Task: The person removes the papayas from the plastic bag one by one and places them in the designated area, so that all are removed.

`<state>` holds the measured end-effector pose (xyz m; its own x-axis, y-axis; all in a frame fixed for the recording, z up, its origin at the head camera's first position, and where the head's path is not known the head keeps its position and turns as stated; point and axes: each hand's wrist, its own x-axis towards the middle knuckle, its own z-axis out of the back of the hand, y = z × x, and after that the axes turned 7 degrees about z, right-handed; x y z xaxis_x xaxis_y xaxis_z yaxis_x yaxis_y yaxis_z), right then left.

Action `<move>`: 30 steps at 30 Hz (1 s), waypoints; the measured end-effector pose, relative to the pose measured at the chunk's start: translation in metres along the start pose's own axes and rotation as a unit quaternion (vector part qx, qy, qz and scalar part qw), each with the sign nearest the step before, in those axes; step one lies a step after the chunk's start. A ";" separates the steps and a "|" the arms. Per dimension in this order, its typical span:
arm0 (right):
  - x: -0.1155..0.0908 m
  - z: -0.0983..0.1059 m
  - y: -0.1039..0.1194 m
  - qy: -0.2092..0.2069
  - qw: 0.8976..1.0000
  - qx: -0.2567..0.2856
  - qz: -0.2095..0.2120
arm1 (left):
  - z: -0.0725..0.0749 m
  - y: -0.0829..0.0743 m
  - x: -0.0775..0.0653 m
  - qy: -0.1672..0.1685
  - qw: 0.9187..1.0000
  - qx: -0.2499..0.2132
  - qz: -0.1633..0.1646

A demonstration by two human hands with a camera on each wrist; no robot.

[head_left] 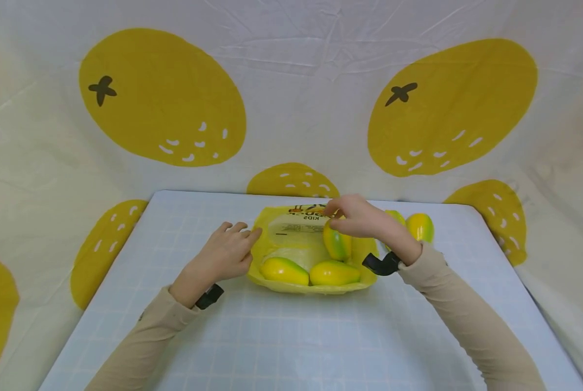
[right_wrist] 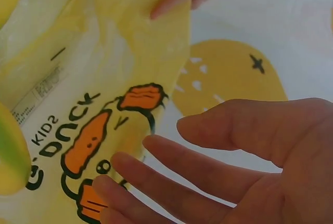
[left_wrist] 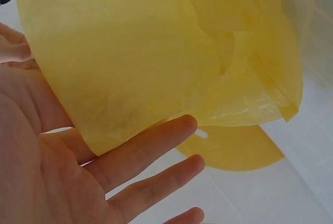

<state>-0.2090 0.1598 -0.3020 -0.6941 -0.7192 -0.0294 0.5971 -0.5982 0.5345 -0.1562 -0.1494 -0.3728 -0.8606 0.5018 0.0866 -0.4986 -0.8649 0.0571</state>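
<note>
A yellow plastic bag [head_left: 298, 244] with duck print lies on the table, its mouth spread wide. Two toy mangoes, one at the left [head_left: 284, 270] and one at the right [head_left: 334, 272], rest along its front. A third mango [head_left: 337, 244] stands on end under my right hand [head_left: 362, 217]. In the right wrist view that hand's thumb [right_wrist: 223, 125] and fingers are parted, with nothing between them, over the printed side. My left hand [head_left: 229, 251] touches the bag's left edge, its fingers [left_wrist: 151, 146] straight and spread; the bag covers part of that hand.
Two more mangoes, one partly hidden by my right wrist [head_left: 395, 216] and one in plain sight [head_left: 420, 227], lie right of the bag. A curtain printed with yellow fruit [head_left: 306, 108] hangs behind the checked tabletop [head_left: 252, 336]. Both wrists wear black camera mounts [head_left: 381, 264].
</note>
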 end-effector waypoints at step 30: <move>0.027 -0.058 -0.038 0.135 0.969 -0.123 -0.166 | -0.002 0.002 0.000 0.000 1.000 0.005 -0.002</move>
<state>-0.2268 0.1427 -0.3721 -0.7536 -0.5187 -0.4037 0.4596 -0.8550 0.2404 -0.1569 -0.1513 -0.3746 -0.8584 0.5058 0.0857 -0.5016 -0.8625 0.0670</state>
